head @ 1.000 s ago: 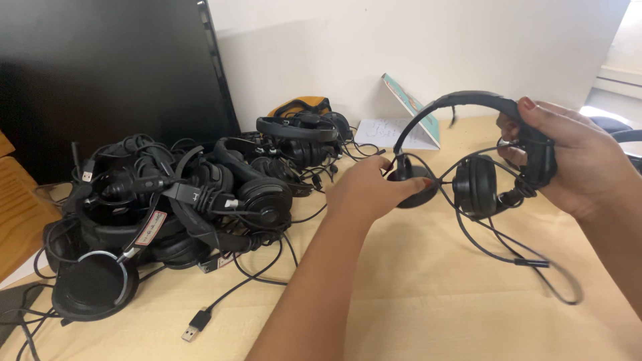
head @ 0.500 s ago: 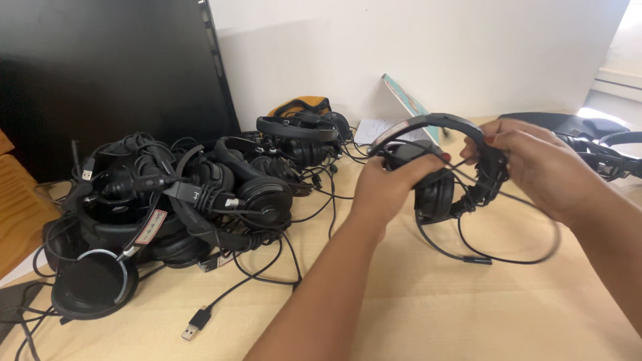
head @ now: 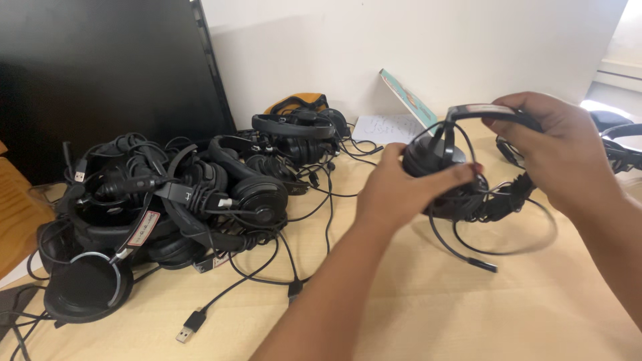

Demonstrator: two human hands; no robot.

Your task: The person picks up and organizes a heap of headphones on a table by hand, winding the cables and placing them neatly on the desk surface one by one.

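Note:
I hold a black wired headset [head: 461,194] above the light wooden table [head: 435,307]. My left hand [head: 401,190] grips one ear cup from the left. My right hand [head: 558,150] clasps the headband and the other side from the right. The headset's thin black cable [head: 498,251] loops below my hands and trails onto the table. To the left lies a tangled pile of black headsets [head: 174,200] with cables and a loose USB plug [head: 187,327].
A large black monitor [head: 100,73] stands at the back left against a white wall. A paper note [head: 384,127] and a teal-edged card [head: 408,100] lean near the wall. More black headsets [head: 618,144] lie at the right edge.
Both hands have brought the headset's ear cups together and turned it. The cable loop has gathered closer under the hands.

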